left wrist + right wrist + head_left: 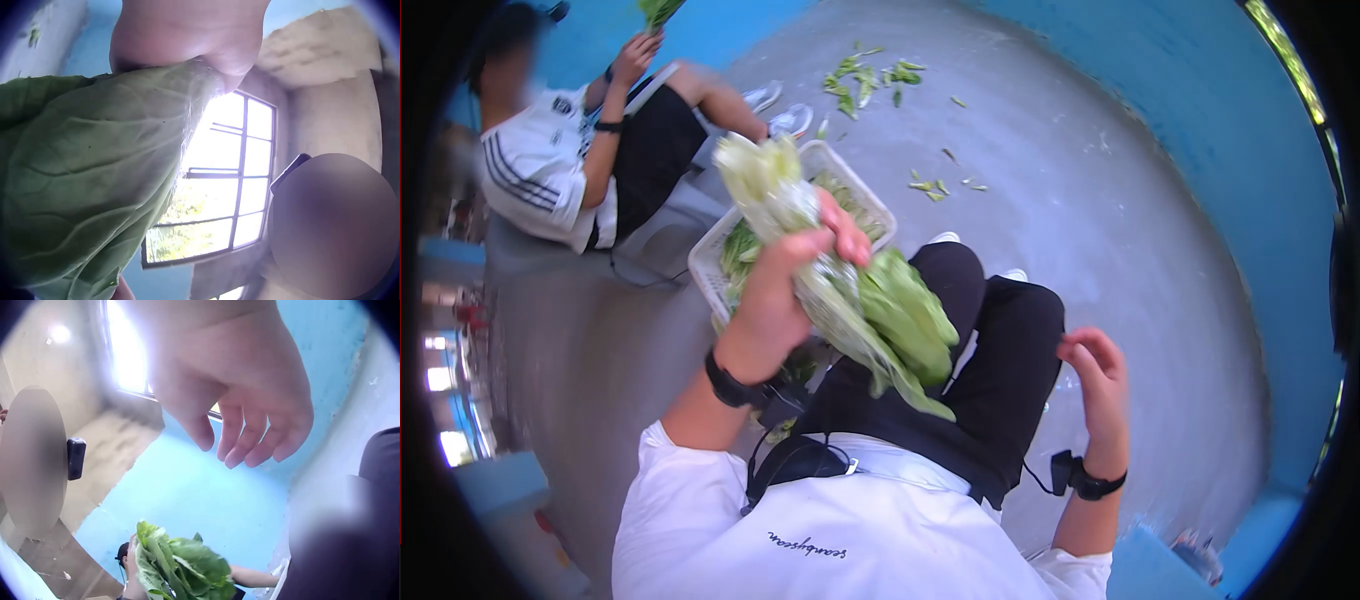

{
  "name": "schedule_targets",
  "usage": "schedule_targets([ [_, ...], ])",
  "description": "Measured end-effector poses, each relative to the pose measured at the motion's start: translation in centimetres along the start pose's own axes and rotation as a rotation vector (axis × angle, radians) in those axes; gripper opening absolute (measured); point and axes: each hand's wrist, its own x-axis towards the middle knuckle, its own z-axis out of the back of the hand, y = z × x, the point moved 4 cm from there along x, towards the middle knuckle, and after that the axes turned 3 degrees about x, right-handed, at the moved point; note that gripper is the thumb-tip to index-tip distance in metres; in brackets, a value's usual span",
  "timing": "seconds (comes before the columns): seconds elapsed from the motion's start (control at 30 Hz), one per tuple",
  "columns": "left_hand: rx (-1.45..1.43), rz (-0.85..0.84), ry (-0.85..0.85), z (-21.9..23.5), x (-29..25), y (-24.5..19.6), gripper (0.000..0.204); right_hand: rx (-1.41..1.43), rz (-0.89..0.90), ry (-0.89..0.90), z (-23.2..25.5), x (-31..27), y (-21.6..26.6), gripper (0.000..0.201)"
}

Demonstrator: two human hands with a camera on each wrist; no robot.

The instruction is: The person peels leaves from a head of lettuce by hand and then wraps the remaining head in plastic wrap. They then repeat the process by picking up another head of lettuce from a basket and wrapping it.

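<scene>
My left hand [780,275] grips a long head of leafy lettuce [910,315] around its middle, above my lap. The pale stem end points up and away, and the broad green leaves hang toward my thighs. Clear, shiny plastic wrap [797,205] covers its middle, under the fingers. In the left wrist view a large veined leaf [94,169] spreads below the palm. My right hand [1097,375] is raised beside my right knee, holding nothing. Its fingers hang loosely bent in the right wrist view, apart from the lettuce [181,565].
Behind the lettuce stands a white plastic basket [870,190] with greens inside. Loose leaves [860,80] and trimmings [930,188] lie on the grey floor. Another person [550,170] sits at the left on a grey seat, holding greens [659,12]. A blue wall [1200,110] curves along the right.
</scene>
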Motion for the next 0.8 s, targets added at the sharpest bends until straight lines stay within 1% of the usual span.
schedule_targets([
  [0.1,0.105,-0.192,-0.159,5.4,-0.6,-5.4,0.02,-0.033,0.001,-0.061,2.9,-0.1,-0.7,0.013],
  [0.2,0.476,-0.317,-0.362,11.7,-2.3,-9.8,0.02,-0.014,-0.004,-0.097,5.4,-0.2,-0.9,0.013],
  [0.3,0.672,-0.324,-0.598,19.0,-5.6,-12.3,0.021,0.011,-0.02,-0.095,7.0,-0.1,-1.3,0.013],
  [0.37,0.64,-0.179,-0.681,24.1,-8.9,-12.4,0.027,0.007,-0.03,-0.112,7.8,0.0,-1.8,0.014],
  [0.4,0.616,-0.105,-0.719,26.5,-10.5,-11.9,0.03,-0.007,-0.049,-0.095,7.8,0.2,-1.7,0.014],
  [0.43,0.573,-0.077,-0.786,28.4,-12.6,-11.2,0.033,-0.018,-0.061,-0.08,7.6,0.2,-1.6,0.014],
  [0.5,0.454,0.012,-0.958,34.0,-17.7,-8.8,0.036,-0.062,-0.094,-0.045,6.8,0.1,-1.4,0.015],
  [0.53,0.39,0.056,-1.038,36.9,-20.5,-7.2,0.038,-0.095,-0.11,-0.027,6.4,0.0,-1.3,0.015],
  [0.6,0.247,0.135,-1.139,42.7,-27.2,-3.0,0.04,-0.179,-0.139,-0.004,5.6,-0.3,-0.7,0.015],
  [0.63,0.168,0.175,-1.182,44.8,-29.9,-0.9,0.042,-0.23,-0.15,-0.003,5.0,-0.4,0.0,0.015],
  [0.73,-0.005,0.241,-1.298,46.8,-36.5,4.5,0.039,-0.336,-0.181,-0.007,4.2,-0.8,0.9,0.015],
  [0.8,-0.126,0.261,-1.337,48.0,-40.0,8.0,0.038,-0.394,-0.195,-0.012,3.2,-0.9,1.5,0.016],
])
